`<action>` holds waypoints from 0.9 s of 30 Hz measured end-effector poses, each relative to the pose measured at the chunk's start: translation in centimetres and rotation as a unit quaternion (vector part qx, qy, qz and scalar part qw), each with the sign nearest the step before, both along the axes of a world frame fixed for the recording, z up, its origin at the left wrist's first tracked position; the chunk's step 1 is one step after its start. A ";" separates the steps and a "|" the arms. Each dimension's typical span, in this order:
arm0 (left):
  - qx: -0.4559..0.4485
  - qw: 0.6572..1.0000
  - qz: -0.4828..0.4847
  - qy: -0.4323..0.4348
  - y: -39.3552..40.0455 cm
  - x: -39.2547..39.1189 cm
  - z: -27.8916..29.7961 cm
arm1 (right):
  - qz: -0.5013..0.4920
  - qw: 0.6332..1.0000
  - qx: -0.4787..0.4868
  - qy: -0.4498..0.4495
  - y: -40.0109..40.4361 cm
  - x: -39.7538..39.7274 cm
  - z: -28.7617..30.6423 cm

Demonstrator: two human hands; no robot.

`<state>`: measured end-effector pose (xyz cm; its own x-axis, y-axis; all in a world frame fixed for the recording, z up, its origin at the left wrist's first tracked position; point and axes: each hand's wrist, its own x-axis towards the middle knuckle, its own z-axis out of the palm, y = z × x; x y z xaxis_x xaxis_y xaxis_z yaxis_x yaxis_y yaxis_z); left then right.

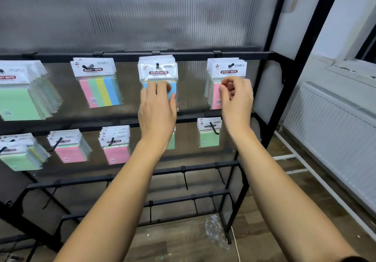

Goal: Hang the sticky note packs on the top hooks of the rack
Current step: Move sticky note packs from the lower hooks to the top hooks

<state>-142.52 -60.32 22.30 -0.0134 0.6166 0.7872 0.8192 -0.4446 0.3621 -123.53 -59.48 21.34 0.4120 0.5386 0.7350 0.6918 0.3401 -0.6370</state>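
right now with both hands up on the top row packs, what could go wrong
1. The left hand presses the blue pack hanging at the hook's tip; a tug outward could slide it off.
2. The right hand has curled fingers on the pink pack stack, which looks fanned; pulling one may drag others off.

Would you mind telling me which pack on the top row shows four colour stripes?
The striped pack, second hook from the left on the top row, untouched by either hand. Its neighbours show single-colour pads.
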 end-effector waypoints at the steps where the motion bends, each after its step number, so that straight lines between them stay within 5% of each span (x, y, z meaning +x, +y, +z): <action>1: -0.004 1.000 0.002 0.001 0.3 0.1 0.1 | 0.008 1.000 -0.003 0.005 0.4 0.0 -0.1; 19: -0.008 1.000 -0.015 0.014 -1.0 1.1 -2.9 | 0.086 0.994 -0.053 0.042 0.2 0.3 -2.4; 27: -0.171 0.982 -0.076 -0.028 -3.0 1.6 -10.5 | 0.043 0.971 -0.229 0.063 -4.3 -0.9 -11.0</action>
<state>-140.89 -63.28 11.80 0.0628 0.8428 0.5346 0.7273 -0.4055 0.5538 -124.41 -63.73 10.35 0.4223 0.8329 0.3577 0.5809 0.0543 -0.8122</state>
